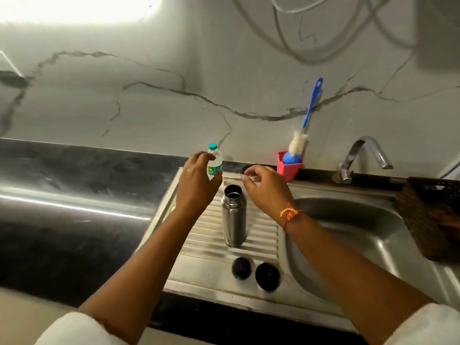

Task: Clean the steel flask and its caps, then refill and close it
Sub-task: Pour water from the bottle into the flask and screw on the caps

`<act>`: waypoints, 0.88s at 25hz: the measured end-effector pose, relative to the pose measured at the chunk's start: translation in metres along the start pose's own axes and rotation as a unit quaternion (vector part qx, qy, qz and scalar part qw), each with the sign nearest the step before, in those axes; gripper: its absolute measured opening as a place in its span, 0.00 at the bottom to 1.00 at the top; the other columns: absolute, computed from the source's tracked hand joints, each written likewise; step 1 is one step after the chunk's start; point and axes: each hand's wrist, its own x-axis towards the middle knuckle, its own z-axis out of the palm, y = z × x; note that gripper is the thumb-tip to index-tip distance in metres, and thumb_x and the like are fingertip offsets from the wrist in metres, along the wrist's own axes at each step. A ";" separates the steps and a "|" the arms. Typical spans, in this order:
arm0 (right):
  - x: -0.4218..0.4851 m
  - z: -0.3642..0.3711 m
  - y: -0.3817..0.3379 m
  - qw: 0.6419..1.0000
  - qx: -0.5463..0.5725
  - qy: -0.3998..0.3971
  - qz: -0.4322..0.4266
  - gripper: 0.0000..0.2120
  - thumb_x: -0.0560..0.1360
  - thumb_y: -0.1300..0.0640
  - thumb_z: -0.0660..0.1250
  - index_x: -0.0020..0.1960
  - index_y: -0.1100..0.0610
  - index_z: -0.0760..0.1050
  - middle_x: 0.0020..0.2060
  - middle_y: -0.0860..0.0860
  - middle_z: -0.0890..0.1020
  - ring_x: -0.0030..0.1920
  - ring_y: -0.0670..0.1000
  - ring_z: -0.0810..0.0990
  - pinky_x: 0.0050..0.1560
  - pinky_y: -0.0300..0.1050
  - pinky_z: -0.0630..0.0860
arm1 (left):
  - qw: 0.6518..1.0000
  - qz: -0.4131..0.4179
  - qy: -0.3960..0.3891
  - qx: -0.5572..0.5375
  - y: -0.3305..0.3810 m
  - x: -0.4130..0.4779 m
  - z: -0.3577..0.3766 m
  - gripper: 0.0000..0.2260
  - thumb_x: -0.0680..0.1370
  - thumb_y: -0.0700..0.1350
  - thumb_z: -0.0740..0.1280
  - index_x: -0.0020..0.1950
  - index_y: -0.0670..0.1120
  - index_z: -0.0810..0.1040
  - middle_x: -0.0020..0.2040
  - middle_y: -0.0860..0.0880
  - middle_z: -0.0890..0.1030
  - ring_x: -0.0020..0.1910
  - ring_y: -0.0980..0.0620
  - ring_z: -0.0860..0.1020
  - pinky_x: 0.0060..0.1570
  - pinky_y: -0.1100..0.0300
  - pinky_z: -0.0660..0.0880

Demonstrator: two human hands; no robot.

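The steel flask (234, 217) stands upright and uncapped on the ribbed drainboard (263, 235) of the sink. Its two dark caps (241, 268) (267, 276) lie on the drainboard in front of it. My left hand (195, 181) grips a small clear plastic water bottle (215, 161) with a green cap, just behind and left of the flask. My right hand (267, 188) hovers above and right of the flask's mouth with fingers loosely curled, holding nothing.
A pink cup (290, 166) with a blue scrubber and a blue-handled bottle brush (307, 118) stands against the wall. The tap (362, 155) is at the back right over the sink basin (343, 227). A brown woven basket (430, 215) sits at the right edge. Dark counter (74, 195) stretches left.
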 end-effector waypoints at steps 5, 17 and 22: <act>0.014 0.020 -0.001 0.998 -0.017 -0.006 0.055 0.11 0.78 0.48 0.66 0.56 0.52 0.79 0.55 0.51 0.80 0.54 0.50 0.80 0.53 0.46 0.79 | 0.981 -0.151 -0.071 -0.097 -0.059 0.045 0.041 0.31 0.76 0.48 0.76 0.74 0.42 0.67 0.72 0.42 0.74 0.70 0.44 0.73 0.65 0.52 0.72; 0.041 0.022 0.002 0.997 -0.048 -0.025 0.053 0.10 0.77 0.50 0.67 0.56 0.51 0.78 0.52 0.49 0.82 0.53 0.48 0.79 0.54 0.46 0.80 | 0.955 -0.205 -0.112 -0.181 -0.107 0.120 0.102 0.40 0.71 0.46 0.80 0.78 0.46 0.64 0.74 0.43 0.71 0.73 0.41 0.71 0.71 0.41 0.71; 0.047 0.019 0.000 0.997 -0.046 -0.031 0.057 0.12 0.78 0.51 0.67 0.59 0.53 0.78 0.55 0.50 0.81 0.55 0.49 0.79 0.54 0.43 0.78 | 0.947 -0.205 -0.098 -0.228 -0.110 0.117 0.109 0.30 0.73 0.43 0.78 0.70 0.48 0.67 0.70 0.44 0.76 0.69 0.42 0.76 0.67 0.41 0.75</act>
